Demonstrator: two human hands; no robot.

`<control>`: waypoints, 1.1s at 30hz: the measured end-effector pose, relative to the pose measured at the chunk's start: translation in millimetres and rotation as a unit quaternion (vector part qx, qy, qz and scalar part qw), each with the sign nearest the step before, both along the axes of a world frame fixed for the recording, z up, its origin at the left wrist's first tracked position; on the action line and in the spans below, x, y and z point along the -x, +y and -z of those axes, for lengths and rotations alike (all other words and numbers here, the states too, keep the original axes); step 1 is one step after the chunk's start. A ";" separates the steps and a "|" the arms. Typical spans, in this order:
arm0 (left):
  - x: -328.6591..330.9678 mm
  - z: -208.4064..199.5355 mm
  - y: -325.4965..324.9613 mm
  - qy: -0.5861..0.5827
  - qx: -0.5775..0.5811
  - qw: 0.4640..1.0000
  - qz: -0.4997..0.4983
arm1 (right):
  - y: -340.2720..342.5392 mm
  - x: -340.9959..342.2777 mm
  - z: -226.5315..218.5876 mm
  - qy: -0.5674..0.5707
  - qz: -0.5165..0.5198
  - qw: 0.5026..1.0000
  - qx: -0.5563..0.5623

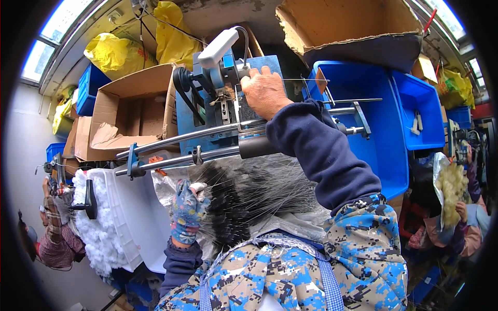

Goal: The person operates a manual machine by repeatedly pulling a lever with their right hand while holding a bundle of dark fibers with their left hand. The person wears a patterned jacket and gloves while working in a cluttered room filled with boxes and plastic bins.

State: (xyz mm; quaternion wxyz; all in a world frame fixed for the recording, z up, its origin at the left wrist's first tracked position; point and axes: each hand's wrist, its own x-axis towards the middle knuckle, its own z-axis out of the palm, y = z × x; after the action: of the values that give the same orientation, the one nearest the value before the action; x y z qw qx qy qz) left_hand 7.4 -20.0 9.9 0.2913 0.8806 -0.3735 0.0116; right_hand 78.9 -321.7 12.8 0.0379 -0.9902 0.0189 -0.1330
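Note:
My right hand (265, 93), bare, is curled over the head of a blue bench machine (189, 136) with a motor and belt. What its fingers grip is hidden behind the hand; a thin metal rod (295, 79) runs out to the right beside it. My left hand (189, 207), in a patterned glove with fingertips showing, is closed low at the left edge of a heap of thin wire-stemmed brushes with black bristles (225, 207). Whatever is between its fingers cannot be made out. The brushes lie on grey sheeting (298, 220) over my lap.
Steel rails (212, 155) with a dark roller cross in front of the machine. Blue bins (381, 171) stand right, cardboard boxes (134, 111) left and behind. A white tub (148, 223) sits left beside fluffy white material (98, 228). People work at both sides.

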 end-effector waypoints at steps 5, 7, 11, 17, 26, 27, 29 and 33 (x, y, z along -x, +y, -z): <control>-0.6 5.3 0.5 -0.032 0.020 0.999 0.000 | -0.7 -2.1 -0.7 0.016 -0.017 1.000 0.002; -1.0 8.1 1.3 -0.026 0.018 0.999 0.012 | -1.2 -2.9 0.7 0.015 -0.022 1.000 0.000; 0.6 7.8 0.4 -0.012 0.008 1.000 0.010 | -0.9 -2.7 2.7 0.008 -0.013 1.000 0.007; 3.5 13.5 3.2 -0.031 -0.008 0.999 -0.002 | -2.0 -1.4 3.5 0.000 -0.018 1.000 -0.015; 6.1 4.7 -6.1 0.011 0.017 1.000 0.003 | -6.7 -3.9 7.3 -0.021 -0.049 0.995 -0.079; 6.4 5.2 -5.5 0.006 0.016 1.000 0.002 | -8.4 -7.7 11.6 -0.015 -0.053 0.993 -0.101; 5.3 7.4 -6.0 -0.003 0.016 1.000 0.007 | -12.4 -14.3 17.9 -0.004 -0.056 0.988 -0.142; 5.1 7.4 -6.2 0.001 0.001 1.000 0.018 | -8.2 -9.0 7.6 0.040 0.010 0.995 -0.091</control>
State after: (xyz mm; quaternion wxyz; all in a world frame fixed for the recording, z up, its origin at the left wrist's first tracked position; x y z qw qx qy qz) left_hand 2.3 -26.3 2.5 0.2928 0.8734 -0.3890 0.0059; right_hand 87.9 -329.8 5.3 0.1258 -0.9869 0.0424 -0.0916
